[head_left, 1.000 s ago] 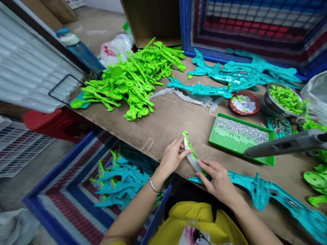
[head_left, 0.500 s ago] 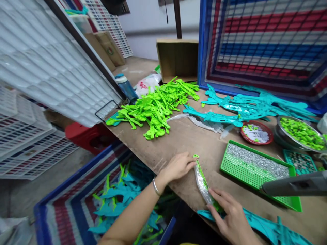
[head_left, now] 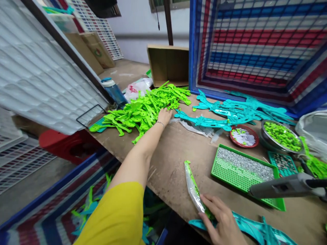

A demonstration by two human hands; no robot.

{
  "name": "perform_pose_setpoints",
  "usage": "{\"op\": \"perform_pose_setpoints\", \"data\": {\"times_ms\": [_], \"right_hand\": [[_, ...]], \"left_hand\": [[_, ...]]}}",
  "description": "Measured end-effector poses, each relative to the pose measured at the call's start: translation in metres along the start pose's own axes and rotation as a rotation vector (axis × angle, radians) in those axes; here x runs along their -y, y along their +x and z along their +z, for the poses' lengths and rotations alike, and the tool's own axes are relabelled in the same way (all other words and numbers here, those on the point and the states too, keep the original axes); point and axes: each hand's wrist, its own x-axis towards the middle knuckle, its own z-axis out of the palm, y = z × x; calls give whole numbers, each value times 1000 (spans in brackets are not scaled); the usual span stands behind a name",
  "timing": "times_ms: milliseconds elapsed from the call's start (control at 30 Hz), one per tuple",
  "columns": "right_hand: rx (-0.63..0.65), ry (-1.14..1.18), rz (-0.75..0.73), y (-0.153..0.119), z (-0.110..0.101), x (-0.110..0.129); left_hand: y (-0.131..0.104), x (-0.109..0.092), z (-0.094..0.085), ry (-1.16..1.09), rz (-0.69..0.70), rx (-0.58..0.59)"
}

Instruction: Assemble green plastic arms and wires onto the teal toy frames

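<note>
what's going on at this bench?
The person's left hand is at the near right edge of the pile of green parts; whether it grips one can't be seen. The right hand holds the near end of a green-and-clear part. A teal part lies beside that hand, and a grey tool hangs over the green tray.

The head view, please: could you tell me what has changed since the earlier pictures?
The left hand has come off the long clear and green plastic piece and reached forward to the right edge of the heaped bright-green plastic parts. The right hand still holds the piece.
</note>
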Motion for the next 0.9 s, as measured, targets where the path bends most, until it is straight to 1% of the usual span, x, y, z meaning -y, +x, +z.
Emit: {"op": "perform_pose_setpoints", "data": {"times_ms": [100,200,267,367,433,500,600,700,767,867,900], "right_hand": [[47,29,76,-1,-2,2],[90,53,121,-3,-3,2],[123,63,128,-4,-4,0],[157,72,126,-5,-4,-2],[163,73,121,-6,-4,-3],[164,67,118,-6,-5,-3],[165,59,122,-6,-6,-1],[142,68,118,-3,-11,0],[93,66,110,2,-16,0],[-37,34,97,14,-27,-4],[-87,16,90,19,-31,-5]], "left_hand": [[2,5,6,-20,12,3],[-5,12,5,-62,4,-32],[-12,20,-3,-96,-35,-96],[-23,30,-21,-155,-119,-242],[-32,34,-33,-193,-143,-326],[-43,33,-42,-229,-140,-378],[-64,25,-49,-279,-101,-402],[-93,8,-55,-326,-45,-436],[-115,-7,-60,-385,-49,-551],[-149,-30,-69,-515,-150,-776],[-158,-35,-70,-562,-180,-809]]}}
